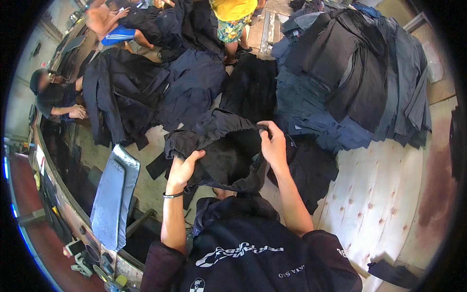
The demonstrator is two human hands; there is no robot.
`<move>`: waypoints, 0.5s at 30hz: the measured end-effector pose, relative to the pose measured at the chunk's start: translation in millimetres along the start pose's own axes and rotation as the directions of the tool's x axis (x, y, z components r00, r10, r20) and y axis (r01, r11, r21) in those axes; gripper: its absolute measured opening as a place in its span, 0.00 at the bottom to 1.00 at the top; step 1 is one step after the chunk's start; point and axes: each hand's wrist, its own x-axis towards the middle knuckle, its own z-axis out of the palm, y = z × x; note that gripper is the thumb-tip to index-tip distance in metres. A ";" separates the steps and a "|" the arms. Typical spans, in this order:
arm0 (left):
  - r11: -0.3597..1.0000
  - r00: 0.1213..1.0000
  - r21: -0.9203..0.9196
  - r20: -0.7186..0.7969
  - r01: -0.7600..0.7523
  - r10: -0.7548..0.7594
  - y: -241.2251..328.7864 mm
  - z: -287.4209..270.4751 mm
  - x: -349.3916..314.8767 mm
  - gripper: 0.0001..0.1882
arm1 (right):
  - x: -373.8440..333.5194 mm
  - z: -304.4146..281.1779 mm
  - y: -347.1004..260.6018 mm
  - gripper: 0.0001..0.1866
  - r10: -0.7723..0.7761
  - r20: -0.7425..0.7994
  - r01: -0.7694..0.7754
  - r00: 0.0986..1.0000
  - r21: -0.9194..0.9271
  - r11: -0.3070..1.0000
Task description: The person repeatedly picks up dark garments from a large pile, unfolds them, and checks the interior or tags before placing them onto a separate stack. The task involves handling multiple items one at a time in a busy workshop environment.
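Observation:
I hold a black garment (221, 168) in front of my chest, its gathered opening spread between my two hands. My left hand (182, 171) grips the bunched edge on the left, thumb lying on the cloth. At the upper right of the opening, my right hand (274, 145) pinches the rim between thumb and fingers. The dark inside of the garment shows between them. Beyond my right wrist lies another black cloth piece (314, 170) on the floor.
A tall heap of black and grey-blue garments (340, 73) fills the far right. More black garments (129, 87) lie at the far left. A shiny grey panel (114, 199) stands left of me. Several people are beyond, one in a yellow shirt (233, 9). Pale wooden boards (374, 194) lie right.

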 end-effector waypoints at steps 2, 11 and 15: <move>0.996 0.997 0.074 0.056 -0.053 0.049 11.8 -8.0 -7.5 0.22 | 1.3 7.8 -3.6 0.15 -0.106 0.018 0.105 0.994 0.023 0.994; 0.960 0.980 0.195 0.034 -0.200 0.197 51.4 -24.6 -15.2 0.20 | -16.1 51.5 -70.6 0.22 -0.447 0.129 0.460 0.885 -0.098 0.883; 0.962 0.981 0.196 0.014 -0.191 0.192 71.4 -40.0 -21.3 0.20 | 4.0 42.5 -85.5 0.19 -0.488 0.183 0.483 0.853 0.075 0.872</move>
